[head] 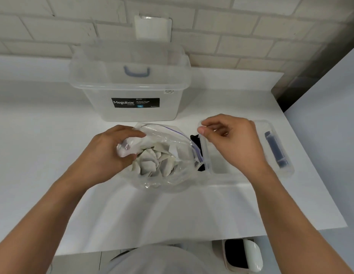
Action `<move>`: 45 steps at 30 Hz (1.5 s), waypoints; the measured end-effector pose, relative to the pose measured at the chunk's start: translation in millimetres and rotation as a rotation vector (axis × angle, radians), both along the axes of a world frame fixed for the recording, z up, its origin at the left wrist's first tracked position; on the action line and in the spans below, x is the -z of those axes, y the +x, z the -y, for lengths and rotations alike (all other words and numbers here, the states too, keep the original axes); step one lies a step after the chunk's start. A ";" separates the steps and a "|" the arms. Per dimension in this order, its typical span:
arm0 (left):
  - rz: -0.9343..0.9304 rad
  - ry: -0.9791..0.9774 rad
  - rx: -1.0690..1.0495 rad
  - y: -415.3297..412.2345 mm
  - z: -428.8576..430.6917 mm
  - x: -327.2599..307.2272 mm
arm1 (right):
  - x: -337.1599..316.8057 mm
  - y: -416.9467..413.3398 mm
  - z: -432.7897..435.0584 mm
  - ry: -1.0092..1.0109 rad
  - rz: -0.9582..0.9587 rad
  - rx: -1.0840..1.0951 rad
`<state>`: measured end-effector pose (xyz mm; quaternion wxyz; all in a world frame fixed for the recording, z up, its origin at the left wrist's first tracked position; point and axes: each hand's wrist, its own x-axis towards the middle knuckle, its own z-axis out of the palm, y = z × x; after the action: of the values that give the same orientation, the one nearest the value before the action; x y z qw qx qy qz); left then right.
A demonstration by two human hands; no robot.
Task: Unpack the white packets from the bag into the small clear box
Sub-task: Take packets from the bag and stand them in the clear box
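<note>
The crinkly clear zip bag (162,184) is lying mid-table, with white packets (152,163) heaped inside. The left hand (110,153) is gripping its rim at 9 o'clock. Just beside it at 3 o'clock, the small clear box (206,153) is sitting. The right hand (233,143) is hovering over the box, thumb against forefinger; I cannot tell whether it is pinching anything. The smooth white table (172,214) is lying open toward 6 o'clock. A large clear tub (132,113) is standing at 12 o'clock, against the brick wall (251,36).

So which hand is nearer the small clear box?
Right. The right hand is over the small clear box; the left hand grips the bag, left of the box.
</note>
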<state>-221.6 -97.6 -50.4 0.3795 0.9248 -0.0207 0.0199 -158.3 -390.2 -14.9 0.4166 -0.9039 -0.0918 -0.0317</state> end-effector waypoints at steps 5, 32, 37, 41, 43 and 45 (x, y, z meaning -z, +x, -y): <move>-0.076 0.108 0.111 -7.4 -6.4 1.4 | 14.9 -50.3 -70.4 -0.069 -0.100 -0.395; -0.027 0.031 0.287 -14.2 -24.0 19.8 | 42.4 -85.1 -110.3 -0.413 0.063 -0.144; -0.099 -0.061 0.323 -11.1 -20.2 17.9 | 23.0 -81.6 -104.0 -0.416 0.122 -0.275; -0.099 -0.116 0.299 -11.5 -15.1 17.9 | 15.0 -80.7 -107.2 -0.434 0.115 -0.309; -0.095 -0.158 0.250 -11.2 -12.9 18.2 | 9.3 -82.0 -106.7 -0.405 0.106 -0.272; -0.098 -0.211 0.202 -11.7 -10.8 17.7 | 3.9 -83.0 -102.3 -0.387 0.095 -0.224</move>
<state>-233.3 -86.9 -68.1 0.4751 0.8728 -0.0928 -0.0618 -241.2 -287.9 -18.8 0.2315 -0.9487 -0.2153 -0.0097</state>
